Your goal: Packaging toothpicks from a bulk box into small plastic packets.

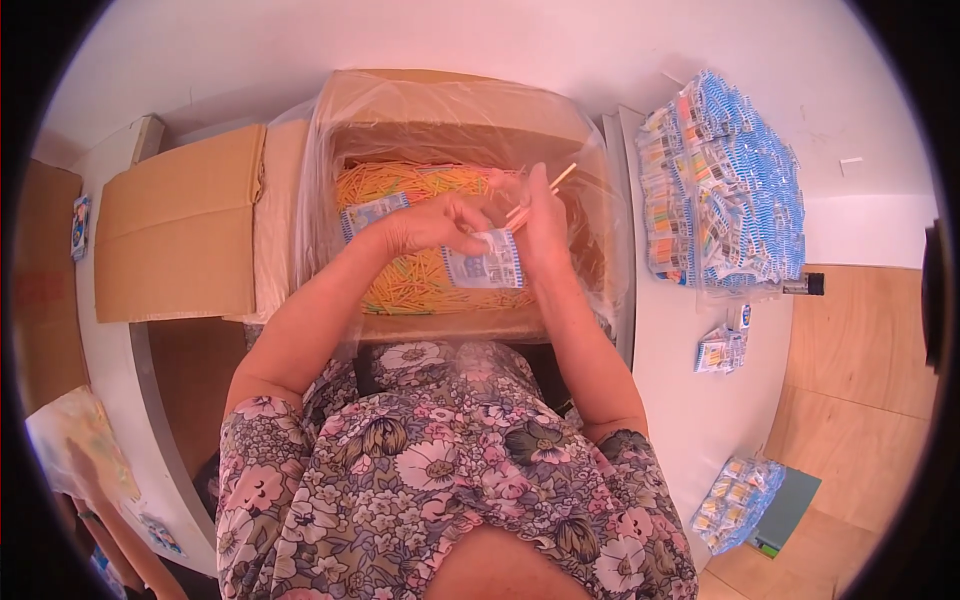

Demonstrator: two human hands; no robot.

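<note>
While above the carton (430,133), left hand (438,222) tight on packet (486,268), right hand (543,222) snug around sticks (566,175).

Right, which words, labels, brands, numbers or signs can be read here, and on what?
None is legible.
Clear, blue-printed plastic packet at the left hand: print too blurred.
Tall pile of clear, blue-edged plastic packets at right: too small.
Clear, blue-edged plastic packet in the brown cardboard box: too blurred.
Clear, blue-edged packets at lower right: too small.
</note>
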